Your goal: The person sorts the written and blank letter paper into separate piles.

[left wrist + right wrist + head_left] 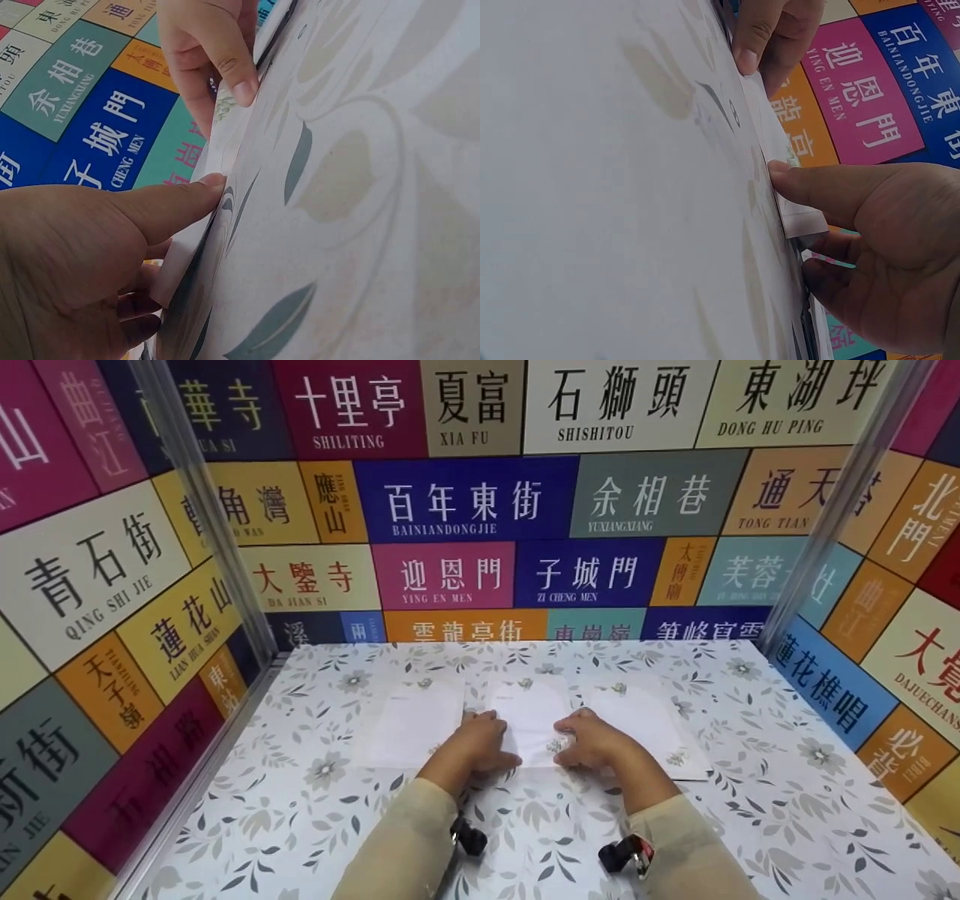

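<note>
Three white sheets with printed leaf-and-flower corners lie side by side in the head view: a left sheet [416, 716], a middle sheet [531, 727] and a right sheet [637, 712]. My left hand [480, 742] holds the middle sheet at its left side, thumb near the front edge. Opposite it, my right hand [589, 740] holds the right side, over the printed flower corner. In the left wrist view the left thumb [184, 199] lies along the paper's edge, fingers curled past the corner. The right thumb [810, 184] lies likewise in the right wrist view.
A white cloth [525, 817] with grey leaves and flowers covers the table. Upright panels of coloured place-name signs [465, 499] stand behind it and at both sides, with clear posts at the corners. Small black devices [469, 836] are strapped to both wrists.
</note>
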The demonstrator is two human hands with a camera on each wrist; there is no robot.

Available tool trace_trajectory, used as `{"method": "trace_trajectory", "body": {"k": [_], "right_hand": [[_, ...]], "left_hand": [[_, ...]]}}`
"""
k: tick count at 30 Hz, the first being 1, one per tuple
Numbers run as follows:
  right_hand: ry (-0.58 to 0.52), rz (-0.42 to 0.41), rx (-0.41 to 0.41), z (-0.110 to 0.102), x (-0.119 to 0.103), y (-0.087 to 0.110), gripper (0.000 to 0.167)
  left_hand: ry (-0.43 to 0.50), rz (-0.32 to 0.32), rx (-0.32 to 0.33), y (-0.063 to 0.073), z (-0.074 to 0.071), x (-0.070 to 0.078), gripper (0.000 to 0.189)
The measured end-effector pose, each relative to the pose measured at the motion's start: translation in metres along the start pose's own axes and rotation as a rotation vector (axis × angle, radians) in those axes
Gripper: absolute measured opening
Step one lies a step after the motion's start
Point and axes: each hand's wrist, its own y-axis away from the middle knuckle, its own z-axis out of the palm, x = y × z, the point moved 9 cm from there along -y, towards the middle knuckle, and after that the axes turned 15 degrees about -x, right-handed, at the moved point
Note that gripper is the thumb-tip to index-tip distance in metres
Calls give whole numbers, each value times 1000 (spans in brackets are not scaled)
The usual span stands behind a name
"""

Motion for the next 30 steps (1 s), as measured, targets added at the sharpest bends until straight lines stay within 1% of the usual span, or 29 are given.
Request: {"method": "trace_trajectory", "body": {"k": [6, 9, 13, 19, 21, 26, 30], "right_hand": [[-24, -9, 52, -3, 1, 2, 69], [-22, -14, 68, -5, 0, 3, 71], [-19, -8, 82, -6, 0, 3, 74], [-57, 0, 97, -5, -1, 2, 82], [-72, 1, 102, -5, 0, 1, 83], [-57, 11, 109, -5, 0, 2, 82], [-62, 36, 102, -5, 2, 3, 79]], "left_hand": [[-50, 35, 70, 2, -5, 3, 73], [-44, 40, 92, 4, -7, 3, 72], [-11, 31, 85, 3, -6, 1, 72], [-7, 29, 76, 2, -6, 0, 73], [-22, 30, 79, 1, -6, 0, 73], [-64, 43, 93, 0, -6, 1, 74], [-42, 43, 88, 1, -6, 0, 74]]}}
